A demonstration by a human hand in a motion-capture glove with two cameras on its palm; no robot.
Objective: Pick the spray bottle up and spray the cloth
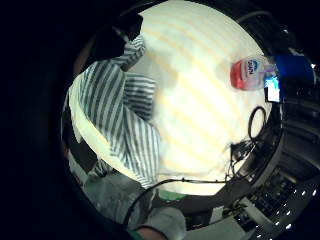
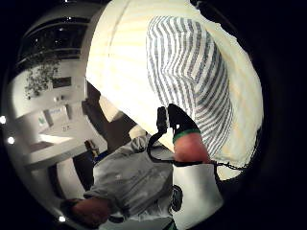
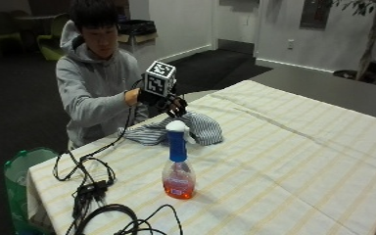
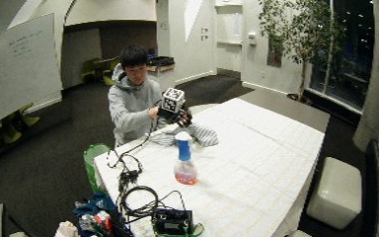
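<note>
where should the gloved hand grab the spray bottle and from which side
Probably the blue neck of the spray bottle, just under the white trigger head. The bottle stands upright on the striped tablecloth, apart from the striped cloth, and its neck is narrower than the round orange-filled base. The right hand hovers above the cloth behind it, so come in level from the person's side.

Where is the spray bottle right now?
In the outside view the spray bottle stands upright on the striped tablecloth, nearer the camera than the crumpled cloth, with nobody touching it.
</note>
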